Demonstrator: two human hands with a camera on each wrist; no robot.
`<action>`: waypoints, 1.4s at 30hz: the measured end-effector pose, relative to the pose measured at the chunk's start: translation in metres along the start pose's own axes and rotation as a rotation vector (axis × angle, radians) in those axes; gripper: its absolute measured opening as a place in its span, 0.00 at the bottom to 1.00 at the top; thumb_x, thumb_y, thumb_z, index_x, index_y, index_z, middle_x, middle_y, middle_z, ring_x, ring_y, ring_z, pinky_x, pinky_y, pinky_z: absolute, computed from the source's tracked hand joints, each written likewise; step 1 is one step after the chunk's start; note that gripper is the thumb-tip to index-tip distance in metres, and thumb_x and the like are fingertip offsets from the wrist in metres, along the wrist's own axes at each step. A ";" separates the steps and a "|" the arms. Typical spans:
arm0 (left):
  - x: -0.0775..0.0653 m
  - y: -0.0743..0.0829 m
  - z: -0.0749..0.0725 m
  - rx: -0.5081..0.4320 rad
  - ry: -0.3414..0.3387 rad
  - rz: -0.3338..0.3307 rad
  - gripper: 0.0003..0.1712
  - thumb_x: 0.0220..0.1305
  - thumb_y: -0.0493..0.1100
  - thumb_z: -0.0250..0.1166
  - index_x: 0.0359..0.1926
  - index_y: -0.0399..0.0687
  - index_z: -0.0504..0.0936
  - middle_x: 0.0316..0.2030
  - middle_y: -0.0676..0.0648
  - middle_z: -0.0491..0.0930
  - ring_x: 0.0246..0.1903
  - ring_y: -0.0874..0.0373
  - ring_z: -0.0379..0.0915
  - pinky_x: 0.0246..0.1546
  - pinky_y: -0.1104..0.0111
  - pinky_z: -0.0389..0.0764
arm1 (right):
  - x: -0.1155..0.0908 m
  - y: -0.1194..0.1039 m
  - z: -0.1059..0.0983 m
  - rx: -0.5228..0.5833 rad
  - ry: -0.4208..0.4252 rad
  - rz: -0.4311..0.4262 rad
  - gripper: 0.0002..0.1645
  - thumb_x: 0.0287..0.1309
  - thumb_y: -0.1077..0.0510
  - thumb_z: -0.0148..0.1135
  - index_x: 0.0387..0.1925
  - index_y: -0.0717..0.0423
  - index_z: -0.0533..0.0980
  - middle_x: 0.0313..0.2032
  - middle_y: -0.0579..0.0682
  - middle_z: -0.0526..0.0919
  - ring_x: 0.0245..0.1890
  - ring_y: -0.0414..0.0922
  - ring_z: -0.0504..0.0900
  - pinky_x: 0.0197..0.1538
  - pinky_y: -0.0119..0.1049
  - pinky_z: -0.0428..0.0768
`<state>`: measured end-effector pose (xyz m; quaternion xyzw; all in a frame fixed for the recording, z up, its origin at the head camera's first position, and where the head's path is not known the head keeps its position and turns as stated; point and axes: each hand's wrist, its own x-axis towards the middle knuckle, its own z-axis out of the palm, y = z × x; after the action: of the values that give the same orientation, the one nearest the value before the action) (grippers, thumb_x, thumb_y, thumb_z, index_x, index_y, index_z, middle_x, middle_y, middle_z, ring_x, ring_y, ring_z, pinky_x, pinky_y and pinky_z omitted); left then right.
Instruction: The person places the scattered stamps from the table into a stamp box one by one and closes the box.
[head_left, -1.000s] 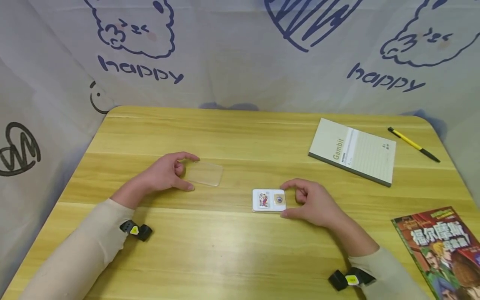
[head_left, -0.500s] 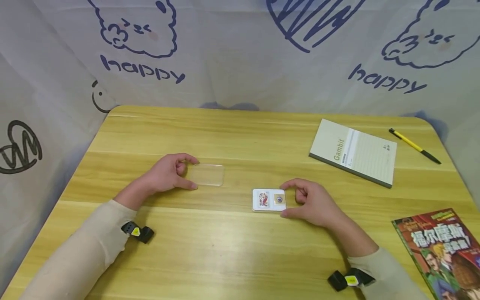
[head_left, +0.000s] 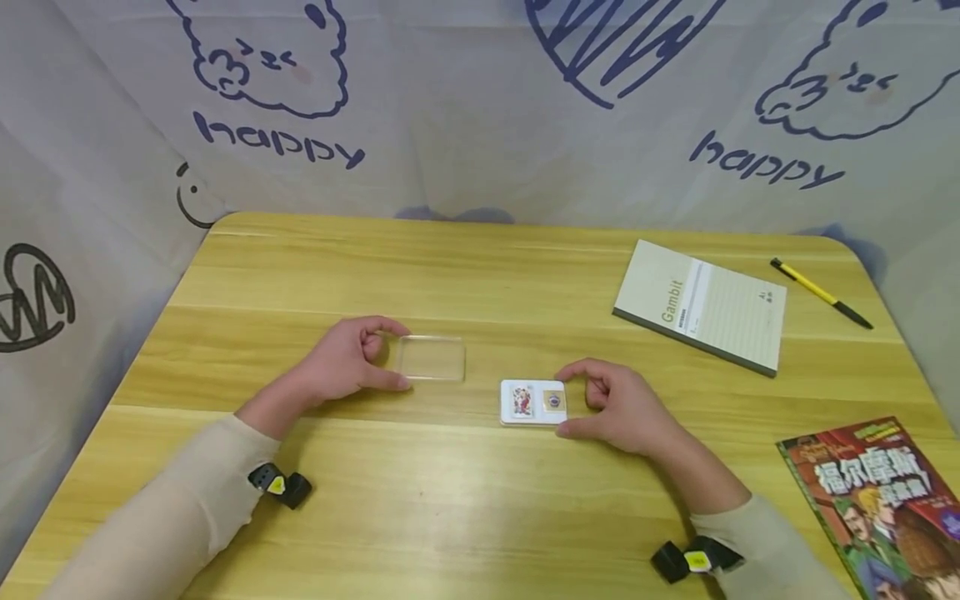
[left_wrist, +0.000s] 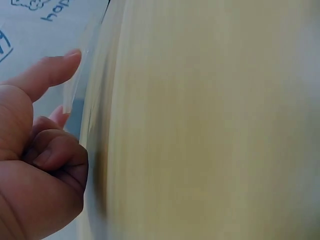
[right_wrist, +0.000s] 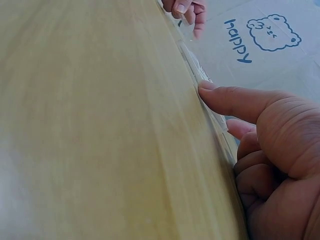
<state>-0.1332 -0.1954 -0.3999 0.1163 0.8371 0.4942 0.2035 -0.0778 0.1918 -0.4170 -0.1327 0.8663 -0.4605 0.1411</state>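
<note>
A clear, rectangular plastic lid [head_left: 432, 360] is pinched at its left end by my left hand [head_left: 348, 358], thumb on the near edge and index finger on the far edge. The left wrist view shows this lid [left_wrist: 75, 85] edge-on between thumb and finger, raised off the table. To the right lies a small, flat white case [head_left: 534, 410] with a colourful picture on its left half and a small gold square on its right. My right hand [head_left: 618, 408] grips the case's right end between thumb and index finger, other fingers curled in.
A beige Gambit notebook [head_left: 701, 308] lies at the back right of the wooden table [head_left: 420, 517], with a yellow and black pen [head_left: 821, 293] beside it. A colourful comic-style book [head_left: 877, 508] is at the right edge. Printed white cloth [head_left: 465, 108] hangs behind the table.
My left hand has brought the clear lid to the right and slightly nearer, towards the white case, and the lid has levelled out. My right hand keeps its grip in place.
</note>
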 end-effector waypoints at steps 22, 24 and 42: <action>-0.002 0.035 0.101 -0.327 0.060 0.100 0.38 0.41 0.31 0.83 0.57 0.39 0.79 0.16 0.52 0.52 0.18 0.59 0.50 0.30 0.70 0.68 | 0.002 0.000 0.001 -0.014 0.000 -0.012 0.34 0.38 0.56 0.86 0.50 0.50 0.80 0.18 0.42 0.59 0.20 0.39 0.60 0.38 0.41 0.69; -0.001 0.038 0.108 -0.308 0.053 0.112 0.38 0.40 0.32 0.83 0.57 0.39 0.79 0.16 0.52 0.53 0.18 0.59 0.50 0.28 0.70 0.66 | 0.002 0.000 0.001 -0.017 0.001 -0.009 0.34 0.38 0.56 0.85 0.50 0.51 0.80 0.18 0.42 0.60 0.20 0.39 0.60 0.37 0.40 0.69; 0.010 0.043 0.125 -0.081 0.028 0.124 0.38 0.40 0.34 0.84 0.56 0.40 0.80 0.16 0.54 0.56 0.17 0.61 0.52 0.25 0.70 0.63 | -0.001 0.001 -0.001 -0.015 -0.009 -0.017 0.34 0.38 0.56 0.85 0.51 0.50 0.79 0.18 0.42 0.60 0.20 0.40 0.60 0.35 0.38 0.68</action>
<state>-0.0851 -0.0731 -0.4185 0.1527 0.8105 0.5408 0.1654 -0.0773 0.1933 -0.4175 -0.1431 0.8680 -0.4544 0.1404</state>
